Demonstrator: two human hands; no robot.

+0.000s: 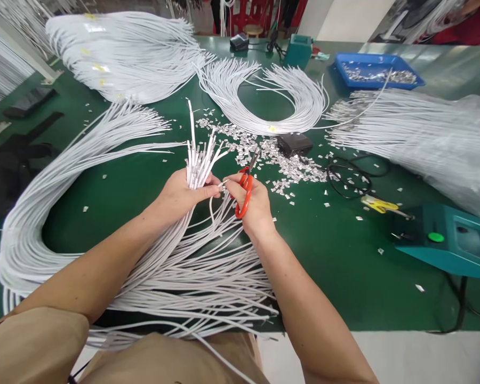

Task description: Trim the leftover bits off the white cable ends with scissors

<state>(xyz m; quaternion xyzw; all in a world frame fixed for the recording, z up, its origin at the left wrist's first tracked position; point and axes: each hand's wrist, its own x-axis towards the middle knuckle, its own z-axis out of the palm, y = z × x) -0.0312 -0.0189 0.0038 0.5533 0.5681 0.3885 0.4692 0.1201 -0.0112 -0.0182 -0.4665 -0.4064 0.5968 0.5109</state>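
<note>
My left hand (184,193) is closed round a bunch of white cables (199,166), their ends sticking up above the fist. Its thumb and finger also pinch the end of one cable that meets my right fingertips. My right hand (253,200) holds scissors (246,194) with red handles in the palm, blades pointing up and away. The right thumb and finger are at that same cable end; its tip is too small to make out. Below both hands, many loose white cables (208,277) spread across the green table and toward my body.
Small whitish scraps (264,149) lie scattered beyond my hands, around a black block (295,144). Cable bundles (120,58) stand at the back left and a coil (260,120) at the centre. A blue tray (378,72), yellow snips (380,205) and a teal machine (448,240) are on the right.
</note>
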